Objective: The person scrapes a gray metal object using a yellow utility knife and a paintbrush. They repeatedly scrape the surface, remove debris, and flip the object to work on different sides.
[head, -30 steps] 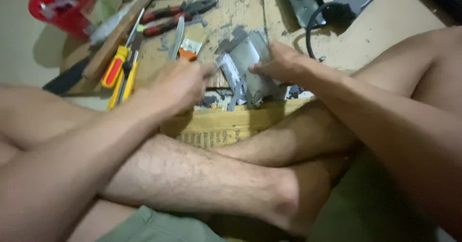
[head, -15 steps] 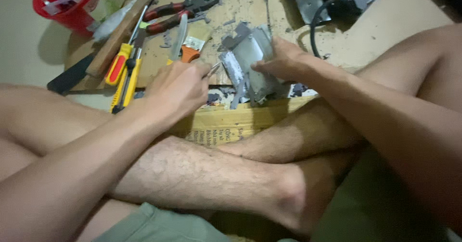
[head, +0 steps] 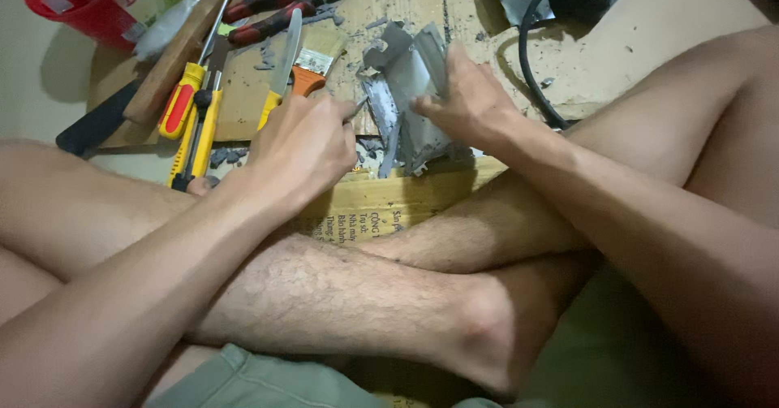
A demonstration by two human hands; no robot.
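Cardboard sheet (head: 243,91) underlies the tools; right hand (head: 462,103) grasps a grey metal piece (head: 410,91), left hand (head: 304,144) clenches a thin tool (head: 357,109).

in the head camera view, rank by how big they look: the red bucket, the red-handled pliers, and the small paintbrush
1. Red bucket, though the frame edge cuts it off.
2. Red-handled pliers, long but slim, so close to the bucket.
3. Paintbrush, clearly smallest, partly hidden behind the left hand.

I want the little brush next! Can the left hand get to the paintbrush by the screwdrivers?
Probably yes. The left hand sits just below the paintbrush, with only bare cardboard between them, though it already pinches a small tool.
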